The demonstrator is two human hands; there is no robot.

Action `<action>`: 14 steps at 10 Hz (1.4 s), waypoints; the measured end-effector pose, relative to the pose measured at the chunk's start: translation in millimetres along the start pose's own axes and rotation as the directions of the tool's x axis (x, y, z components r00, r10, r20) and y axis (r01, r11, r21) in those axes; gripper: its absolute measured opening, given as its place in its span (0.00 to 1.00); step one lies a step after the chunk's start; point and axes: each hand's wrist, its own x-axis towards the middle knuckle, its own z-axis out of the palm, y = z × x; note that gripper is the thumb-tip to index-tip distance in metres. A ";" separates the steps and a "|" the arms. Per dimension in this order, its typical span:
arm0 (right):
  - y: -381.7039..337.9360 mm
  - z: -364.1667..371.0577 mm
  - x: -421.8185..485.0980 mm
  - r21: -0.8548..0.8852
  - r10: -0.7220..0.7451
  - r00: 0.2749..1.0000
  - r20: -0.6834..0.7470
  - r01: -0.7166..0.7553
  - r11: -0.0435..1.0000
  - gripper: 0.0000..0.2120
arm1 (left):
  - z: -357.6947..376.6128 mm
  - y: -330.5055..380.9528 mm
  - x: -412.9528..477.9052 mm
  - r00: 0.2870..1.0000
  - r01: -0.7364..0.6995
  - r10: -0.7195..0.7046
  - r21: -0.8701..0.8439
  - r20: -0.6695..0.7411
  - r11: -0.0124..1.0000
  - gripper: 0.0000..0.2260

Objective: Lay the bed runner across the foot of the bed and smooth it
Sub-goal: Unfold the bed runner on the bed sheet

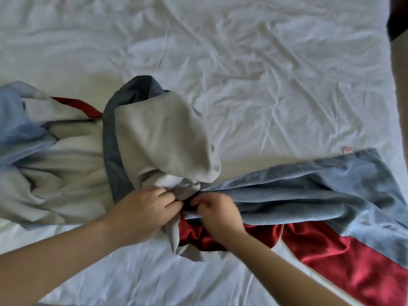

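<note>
Both hands are right at the twist. The left hand (pixel 145 208) has its fingers curled into the bunched grey fabric, and the right hand (pixel 217 214) pinches a fold just beside it. The runner (pixel 309 186) lies across the bed (pixel 242 74) near its near edge, but it's a mess: grey underside flipped up on the left half, blue and red face showing toward the right edge. Looks like the untangling step — next the twist probably needs flipping over, then each half pulling flat.

A bed (pixel 254 51) covered by a wrinkled white sheet (pixel 110 272). A blue, grey and red bed runner (pixel 309 191) lies bunched and twisted across it.
</note>
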 end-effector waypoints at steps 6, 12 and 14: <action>-86.1 -44.6 90.6 0.881 0.547 0.833 0.084 -0.319 0.351 0.12 | -77.0 -82.8 73.6 0.951 0.305 -0.307 -0.043 -0.043 0.951 0.04; -275.7 144.2 151.7 -0.320 -0.005 0.977 0.212 0.074 0.945 0.25 | -67.8 -232.8 -142.2 0.770 0.618 -0.600 -0.019 0.216 0.786 0.07; -273.6 96.4 187.1 -0.256 -0.076 0.981 0.179 0.121 0.959 0.18 | -73.0 -258.8 -116.8 0.809 0.568 -0.588 -0.230 -0.022 0.790 0.08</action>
